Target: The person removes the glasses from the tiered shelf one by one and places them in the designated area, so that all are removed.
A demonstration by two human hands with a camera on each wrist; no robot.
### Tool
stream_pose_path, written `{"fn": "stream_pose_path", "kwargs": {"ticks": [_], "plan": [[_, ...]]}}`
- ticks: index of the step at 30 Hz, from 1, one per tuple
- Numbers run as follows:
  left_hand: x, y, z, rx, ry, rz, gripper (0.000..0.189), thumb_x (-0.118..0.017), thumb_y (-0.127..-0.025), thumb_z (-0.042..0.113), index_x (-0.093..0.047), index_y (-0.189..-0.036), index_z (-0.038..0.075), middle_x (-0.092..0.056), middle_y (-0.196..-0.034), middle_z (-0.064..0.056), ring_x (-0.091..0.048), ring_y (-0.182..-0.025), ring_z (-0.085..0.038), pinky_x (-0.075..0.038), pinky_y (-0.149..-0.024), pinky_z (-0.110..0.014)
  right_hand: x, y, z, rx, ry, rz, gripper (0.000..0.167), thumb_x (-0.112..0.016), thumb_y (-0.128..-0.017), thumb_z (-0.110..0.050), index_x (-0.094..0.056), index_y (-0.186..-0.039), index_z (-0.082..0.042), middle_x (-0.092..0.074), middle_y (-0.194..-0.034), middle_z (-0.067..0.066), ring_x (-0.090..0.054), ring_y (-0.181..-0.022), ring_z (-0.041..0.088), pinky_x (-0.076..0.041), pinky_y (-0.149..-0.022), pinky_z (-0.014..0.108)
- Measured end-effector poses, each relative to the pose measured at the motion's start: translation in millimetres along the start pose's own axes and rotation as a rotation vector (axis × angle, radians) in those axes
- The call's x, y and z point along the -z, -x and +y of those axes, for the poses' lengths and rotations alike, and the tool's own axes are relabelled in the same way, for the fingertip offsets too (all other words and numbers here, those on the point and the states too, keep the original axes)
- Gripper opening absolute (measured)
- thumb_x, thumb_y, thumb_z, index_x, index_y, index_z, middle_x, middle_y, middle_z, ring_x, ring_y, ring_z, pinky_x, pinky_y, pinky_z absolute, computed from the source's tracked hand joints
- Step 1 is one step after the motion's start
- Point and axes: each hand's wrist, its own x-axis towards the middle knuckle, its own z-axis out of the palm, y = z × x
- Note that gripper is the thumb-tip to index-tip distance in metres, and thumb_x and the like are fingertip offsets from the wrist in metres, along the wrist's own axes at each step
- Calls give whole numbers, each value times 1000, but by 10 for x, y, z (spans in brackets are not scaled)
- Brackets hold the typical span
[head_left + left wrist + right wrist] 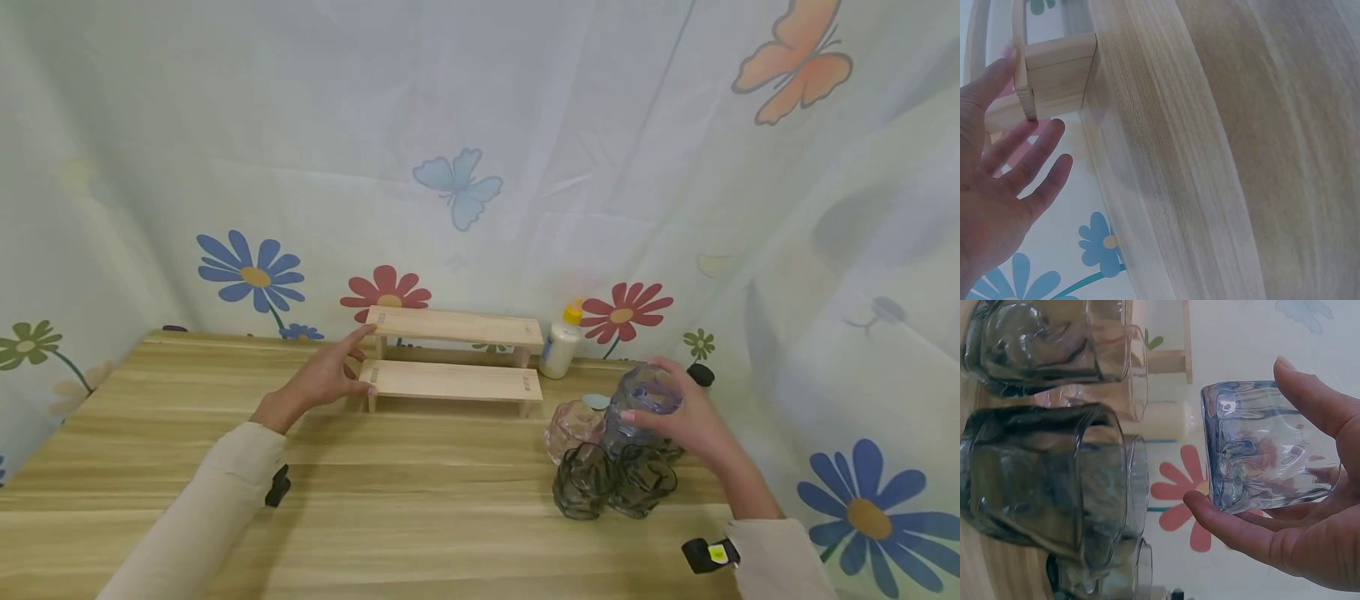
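My right hand (pixel 686 417) grips a clear bluish glass tumbler (pixel 1266 447), thumb on one side and fingers on the other. It is up over a cluster of tumblers: a pink one (pixel 572 433), two dark grey ones (pixel 581 483) in front, and more clear glass partly hidden behind. At the far side of the table stands a two-step wooden shelf. My left hand (pixel 326 375) touches its left end, index finger at the upper board (pixel 450 323) and thumb at the corner of the lower board (pixel 450 381). In the left wrist view its other fingers (pixel 1041 144) spread loosely, fairly straight.
A white bottle with a yellow cap (pixel 560 350) stands just right of the shelf. A small pale blue piece (pixel 596 402) lies behind the pink tumbler, and a black round object (pixel 701 373) is at the back right. A printed curtain (pixel 337 167) hangs behind the wood-grain table (pixel 390 517).
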Motion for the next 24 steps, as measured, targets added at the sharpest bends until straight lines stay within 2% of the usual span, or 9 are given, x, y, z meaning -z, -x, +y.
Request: {"fn": "stream_pose_path", "kwargs": {"ticks": [14,19,24], "plan": [[-11,-10,-25,-11,-10,10,107,-87,-78,28,-19,-160,20,-61,-127,-28,-71,-88,-31,-58,-78,-48,184,320,343,-94,26,-4,99,-78,-87,-35,-15,-157,-5,-32,-151,38,-37,-134,59,-49,-92,63],[-13,-12,-22,-7,-10,8,107,-87,-78,28,-19,-160,21,-61,-127,-28,-71,-89,-32,-58,-78,-48,243,418,478,-141,-40,-13,101,-78,-88,-30,-9,-159,-7,-32,-150,40,-38,-133,60,-53,-89,56],[-7,-10,-13,-8,-4,2,108,-87,-78,29,-18,-160,21,-60,-127,-29,-71,-89,-33,-58,-78,-48,292,479,607,-152,-77,-4,100,-77,-89,-24,-7,-158,-3,-37,-147,41,-41,-131,59,-56,-84,43]]}}
